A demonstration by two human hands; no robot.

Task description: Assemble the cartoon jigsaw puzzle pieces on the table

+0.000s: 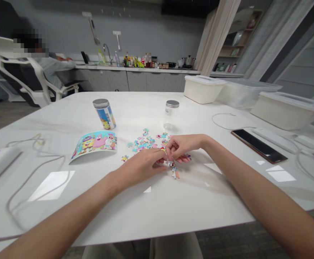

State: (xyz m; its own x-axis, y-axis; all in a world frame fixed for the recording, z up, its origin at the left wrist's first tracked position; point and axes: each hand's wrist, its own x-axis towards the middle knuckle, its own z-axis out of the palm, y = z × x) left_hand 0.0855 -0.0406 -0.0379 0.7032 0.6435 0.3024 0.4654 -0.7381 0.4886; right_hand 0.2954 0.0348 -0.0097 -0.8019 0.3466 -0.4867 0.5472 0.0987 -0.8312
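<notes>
My left hand point(150, 161) and my right hand point(180, 146) meet at the front of a pile of loose jigsaw puzzle pieces point(144, 144). Between the fingertips of both hands is a small cluster of joined puzzle pieces point(174, 169), whose lower end hangs toward me. Both hands are closed in a pinch on it; the fingers partly hide its upper end. To the left of the pile lies a curved picture sheet point(97, 144) with cartoon figures. One loose puzzle piece point(125, 158) rests beside my left hand.
Behind the pile stand a printed canister point(105, 115) and a clear jar point(170, 116) with metal lids. A phone point(258, 145), cables and lidded bins point(204, 90) are at right. A white device point(0, 163) with a cord lies left. A person point(51, 68) sits at the back left.
</notes>
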